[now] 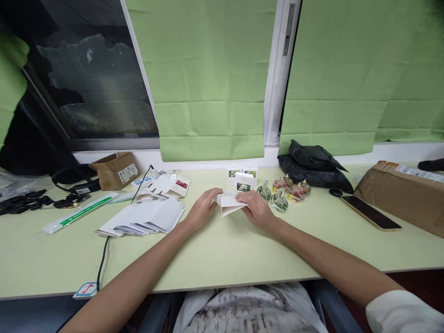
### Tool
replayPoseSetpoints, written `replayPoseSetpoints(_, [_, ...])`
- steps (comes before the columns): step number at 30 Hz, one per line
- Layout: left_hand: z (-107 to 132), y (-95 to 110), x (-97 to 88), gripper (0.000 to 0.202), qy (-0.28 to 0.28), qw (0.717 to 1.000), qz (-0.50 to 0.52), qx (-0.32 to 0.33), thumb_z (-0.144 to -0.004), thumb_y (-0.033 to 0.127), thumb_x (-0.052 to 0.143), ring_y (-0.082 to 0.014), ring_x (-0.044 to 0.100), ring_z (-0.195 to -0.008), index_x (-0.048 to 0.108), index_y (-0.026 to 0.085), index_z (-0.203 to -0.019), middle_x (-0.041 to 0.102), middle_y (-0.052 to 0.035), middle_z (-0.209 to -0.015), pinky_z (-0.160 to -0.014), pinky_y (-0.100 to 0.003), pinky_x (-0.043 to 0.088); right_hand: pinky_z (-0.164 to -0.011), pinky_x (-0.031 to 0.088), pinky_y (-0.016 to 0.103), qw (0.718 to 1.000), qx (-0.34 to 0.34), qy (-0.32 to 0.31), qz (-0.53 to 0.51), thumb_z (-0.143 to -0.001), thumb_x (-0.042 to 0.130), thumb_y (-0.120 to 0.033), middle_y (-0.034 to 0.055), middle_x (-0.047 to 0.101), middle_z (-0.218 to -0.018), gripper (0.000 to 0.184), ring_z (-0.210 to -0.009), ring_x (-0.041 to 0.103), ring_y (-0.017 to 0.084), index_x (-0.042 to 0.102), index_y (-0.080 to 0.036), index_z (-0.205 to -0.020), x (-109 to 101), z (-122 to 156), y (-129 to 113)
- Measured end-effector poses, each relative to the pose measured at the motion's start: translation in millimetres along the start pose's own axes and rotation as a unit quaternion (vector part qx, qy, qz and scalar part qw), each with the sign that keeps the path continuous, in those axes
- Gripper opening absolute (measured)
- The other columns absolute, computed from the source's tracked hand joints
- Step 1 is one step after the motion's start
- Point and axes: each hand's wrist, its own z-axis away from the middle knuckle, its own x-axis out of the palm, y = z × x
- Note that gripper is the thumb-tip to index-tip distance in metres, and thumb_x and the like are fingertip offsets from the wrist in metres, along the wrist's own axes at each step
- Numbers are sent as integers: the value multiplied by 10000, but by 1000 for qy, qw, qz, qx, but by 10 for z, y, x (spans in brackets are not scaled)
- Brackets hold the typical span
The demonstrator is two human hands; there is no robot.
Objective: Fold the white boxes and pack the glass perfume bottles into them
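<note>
Between my two hands is a white folding carton (231, 202), partly opened out, with a flap hanging toward me. My left hand (204, 209) grips its left end, fingers closed at the edge. On its right side my right hand (257, 209) is closed, fingers lying over the top. Just behind it stand small white boxes (244, 182) with white-flower pictures. Glass perfume bottles (279, 200) with green flowers are close to my right hand, and pink ones (297, 190) stand behind them. A fanned pile of flat white cartons (149, 216) lies left of my left hand.
More cartons (180, 184) with a red print lie at the back left, near a brown cardboard box (116, 171). A black cable (103, 259) runs over the front edge. On the right are a black plastic bag (310, 166), a phone (369, 212) and a large brown parcel (398, 194).
</note>
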Motion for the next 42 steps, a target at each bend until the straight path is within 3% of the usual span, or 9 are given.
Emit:
replayPoseSetpoints(3, [-2, 1, 12, 466, 7, 1000, -6, 9, -965, 103, 453, -233, 560, -1345, 505, 274, -1396, 595, -78, -1431, -1135, -452, 462, -929, 554, 490, 1000, 1, 7, 1, -1053, 494, -238, 128, 702, -1192, 180, -1143, 659, 286, 568, -260, -1216, -2, -10, 7])
replayPoseSetpoints(7, [1, -35, 19, 436, 7, 1000, -23, -2, -973, 111, 456, -243, 572, -1318, 518, 264, -1377, 606, -83, -1406, -1096, -445, 485, -944, 564, 499, 997, 7, 69, -28, -1044, 529, -236, 111, 702, -1148, 181, -1123, 666, 275, 562, -265, -1219, -3, -46, 3])
replayPoseSetpoints(12, [12, -40, 14, 424, -18, 1000, -7, -19, -985, 169, 486, -255, 609, -1267, 504, 251, -1401, 635, -91, -1367, -1052, -433, 516, -910, 615, 450, 968, 137, 153, -145, -1035, 577, -329, 83, 650, -1142, 145, -1091, 669, 244, 565, -273, -1168, 34, -68, -12])
replayPoseSetpoints(16, [21, 32, 6, 371, -44, 998, 17, -28, -1015, 229, 474, -252, 644, -1219, 504, 259, -1383, 657, -82, -1342, -992, -399, 542, -877, 652, 438, 939, 208, 155, -226, -1010, 623, -403, 66, 649, -1159, 258, -1003, 699, 224, 530, -286, -1219, 80, -36, 0])
replayPoseSetpoints(19, [26, 73, 4, 383, -42, 998, 32, -38, -1041, 311, 479, -253, 645, -1254, 445, 265, -1420, 643, -84, -1371, -1015, -398, 534, -896, 645, 445, 945, 197, 147, -217, -1013, 620, -389, 67, 634, -1185, 238, -1005, 699, 223, 540, -285, -1211, 73, -29, 2])
replayPoseSetpoints(25, [33, 122, -27, 530, -54, 998, 24, -29, -1057, 411, 476, -272, 656, -1282, 288, 298, -1540, 475, -101, -1571, -1025, -406, 541, -888, 643, 426, 945, 204, 160, -201, -1025, 594, -406, 76, 640, -1178, 232, -1018, 692, 224, 538, -276, -1208, 39, -60, 1])
replayPoseSetpoints(32, [36, 100, -24, 441, -19, 999, 23, -19, -1054, 411, 499, -248, 649, -1249, 379, 273, -1456, 561, -106, -1447, -1081, -441, 526, -869, 630, 411, 940, 216, 151, -215, -1027, 595, -389, 69, 648, -1157, 218, -989, 705, 219, 530, -271, -1198, 33, -54, -9])
replayPoseSetpoints(36, [35, 75, -7, 425, -7, 999, 37, -16, -1054, 390, 510, -220, 700, -1137, 361, 291, -1440, 575, -93, -1403, -1000, -417, 577, -875, 618, 422, 937, 225, 165, -211, -1031, 583, -412, 75, 657, -1151, 245, -978, 699, 223, 513, -269, -1216, 42, -57, 26])
replayPoseSetpoints(42, [33, 46, 4, 440, 11, 999, 34, 11, -1053, 360, 522, -220, 710, -1122, 319, 296, -1438, 562, -104, -1387, -949, -423, 600, -856, 568, 405, 962, 197, 146, -121, -1035, 565, -409, 77, 657, -1110, 222, -966, 653, 229, 533, -254, -1191, -21, -73, 60])
